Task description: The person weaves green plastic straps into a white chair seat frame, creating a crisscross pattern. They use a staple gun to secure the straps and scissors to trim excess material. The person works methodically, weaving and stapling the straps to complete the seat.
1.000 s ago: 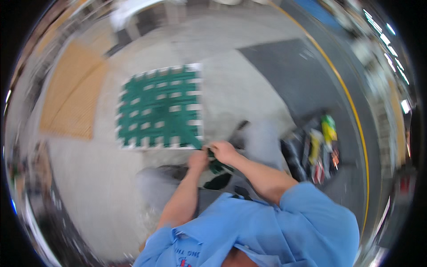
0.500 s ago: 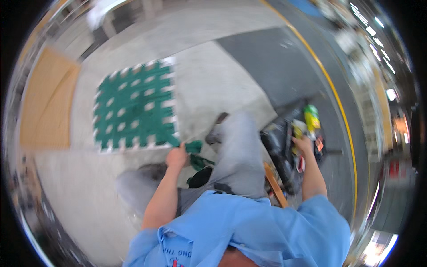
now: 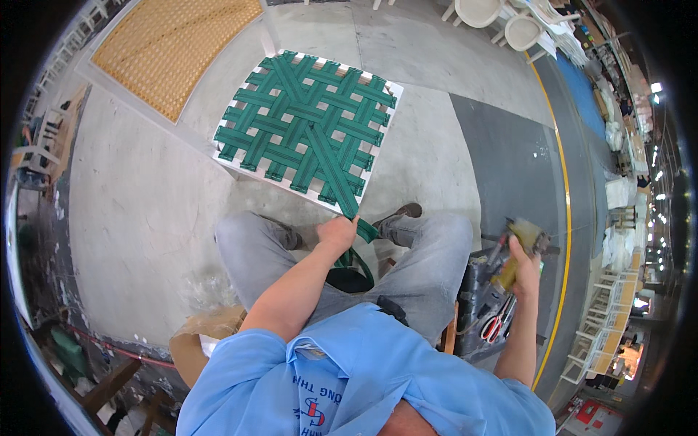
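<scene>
In front of me is a white seat frame (image 3: 395, 93) woven with crossing bands of green webbing (image 3: 280, 127). One loose webbing strap (image 3: 331, 166) lies diagonally over the weave, and my left hand (image 3: 337, 234) grips it just beyond the frame's near corner. From that hand the strap's slack trails down between my knees to a dark coil (image 3: 347, 280). Out to the right, my right hand (image 3: 526, 270) is wrapped round a yellow-green tool (image 3: 529, 235), smeared by motion, that looks like a staple gun. It is held above a black padded surface, apart from the frame.
Red-handled scissors (image 3: 493, 328) lie on the black padded surface (image 3: 471, 287) beside my right thigh. A framed cane panel (image 3: 174, 54) stands at the far left. A cardboard roll (image 3: 187, 347) is by my left elbow. White chairs (image 3: 525, 33) are at the far right.
My right hand has lifted the yellow-green tool from the black surface. My view has turned right, and the woven frame appears closer and tilted. My left hand still grips the strap.
</scene>
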`<move>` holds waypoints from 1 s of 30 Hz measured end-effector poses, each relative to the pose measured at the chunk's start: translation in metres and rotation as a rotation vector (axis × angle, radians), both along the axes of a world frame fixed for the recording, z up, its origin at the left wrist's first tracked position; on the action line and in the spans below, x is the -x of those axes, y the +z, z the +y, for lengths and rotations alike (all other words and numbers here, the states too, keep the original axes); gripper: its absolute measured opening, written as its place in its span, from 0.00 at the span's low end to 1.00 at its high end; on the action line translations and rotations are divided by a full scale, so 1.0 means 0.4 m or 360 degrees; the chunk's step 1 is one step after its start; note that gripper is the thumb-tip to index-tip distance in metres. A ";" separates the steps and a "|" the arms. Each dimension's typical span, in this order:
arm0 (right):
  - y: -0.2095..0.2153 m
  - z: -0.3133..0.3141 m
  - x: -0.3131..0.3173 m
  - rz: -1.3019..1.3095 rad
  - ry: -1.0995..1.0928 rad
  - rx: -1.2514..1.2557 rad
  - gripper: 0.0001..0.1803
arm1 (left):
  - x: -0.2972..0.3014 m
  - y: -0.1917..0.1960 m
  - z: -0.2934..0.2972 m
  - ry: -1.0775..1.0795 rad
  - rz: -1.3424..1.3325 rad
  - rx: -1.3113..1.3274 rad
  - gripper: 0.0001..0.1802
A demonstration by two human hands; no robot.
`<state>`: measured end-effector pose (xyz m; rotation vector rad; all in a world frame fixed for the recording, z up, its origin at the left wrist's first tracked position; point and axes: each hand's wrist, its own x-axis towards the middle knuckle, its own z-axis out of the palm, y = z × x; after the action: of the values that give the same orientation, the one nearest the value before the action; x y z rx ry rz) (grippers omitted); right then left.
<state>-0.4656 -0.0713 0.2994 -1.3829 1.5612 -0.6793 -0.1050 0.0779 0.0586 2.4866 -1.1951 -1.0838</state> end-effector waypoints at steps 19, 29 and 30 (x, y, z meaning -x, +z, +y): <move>-0.237 0.100 -0.764 0.0274 0.1086 -0.0683 0.21 | -0.020 0.013 0.015 -0.0065 0.0136 -0.0053 0.32; -0.263 0.099 -0.769 0.0411 0.1116 -0.0530 0.19 | -0.017 -0.003 0.013 -0.0085 0.0136 -0.0047 0.28; -0.265 0.101 -0.771 0.0347 0.1150 -0.0542 0.19 | -0.017 -0.003 0.012 -0.0071 0.0123 -0.0053 0.28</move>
<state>-0.1572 -0.0309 0.1936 -1.6387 1.1328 0.1715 -0.0981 0.0827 0.0576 2.4293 -1.2258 -1.2094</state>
